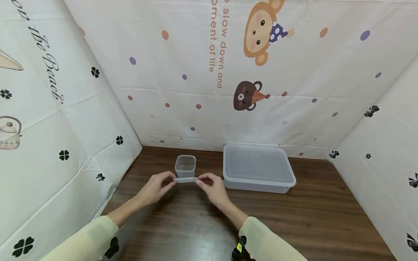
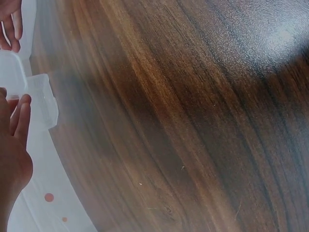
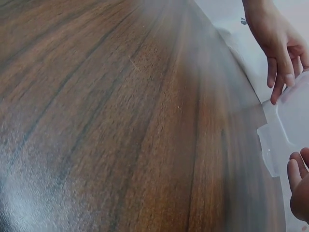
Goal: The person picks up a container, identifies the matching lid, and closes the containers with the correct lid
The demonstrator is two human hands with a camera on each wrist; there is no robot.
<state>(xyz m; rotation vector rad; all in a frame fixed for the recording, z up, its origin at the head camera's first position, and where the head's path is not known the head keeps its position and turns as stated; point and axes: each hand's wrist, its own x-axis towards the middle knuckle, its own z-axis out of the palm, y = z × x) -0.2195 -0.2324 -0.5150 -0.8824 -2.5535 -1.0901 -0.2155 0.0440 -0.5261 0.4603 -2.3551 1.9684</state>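
Note:
Between both hands is a small clear plastic lid (image 1: 185,179), seen nearly edge-on in the head view. My left hand (image 1: 157,188) pinches its left end with thumb and fingers. At the opposite end, the fingertips of my right hand (image 1: 213,187) pinch it too. Just behind the lid stands a small clear square container (image 1: 185,164), its open top showing; the lid overlaps its front lower part in this view. In the left wrist view the lid (image 2: 11,75) shows its flat face and rounded corner. The right wrist view has the lid (image 3: 295,113) at its right edge.
A large translucent lidded box (image 1: 259,168) stands on the brown wooden table (image 1: 183,228), right of my right hand. White printed cloth (image 1: 183,116) walls in the table at the back and on both sides.

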